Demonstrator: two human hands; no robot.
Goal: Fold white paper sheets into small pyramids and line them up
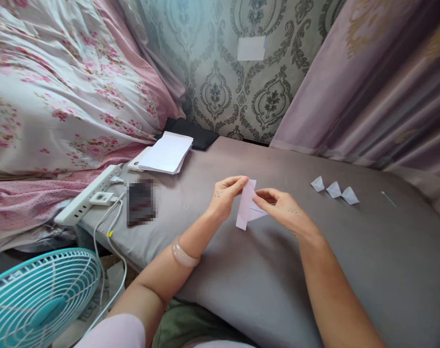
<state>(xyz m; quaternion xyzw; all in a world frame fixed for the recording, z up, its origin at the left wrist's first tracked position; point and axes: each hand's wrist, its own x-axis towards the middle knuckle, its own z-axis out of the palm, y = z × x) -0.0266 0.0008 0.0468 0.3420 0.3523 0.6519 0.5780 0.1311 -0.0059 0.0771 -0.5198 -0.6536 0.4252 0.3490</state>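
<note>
Between my two hands, above the grey cloth surface, is a folded piece of paper, pale pinkish white with a straight strip along its left side and a pointed flap to the right. My left hand pinches its top edge between thumb and fingers. Closed on the flap at the right is my right hand, its thumb lying on the paper near a dark line. Some of the right fingers are hidden behind the paper. Off to the right, three small folded white paper pieces stand in a row.
A stack of white paper lies at the back left beside a black flat item. A power strip with white cables, a blurred dark object and a turquoise fan are at left. A thin stick lies far right.
</note>
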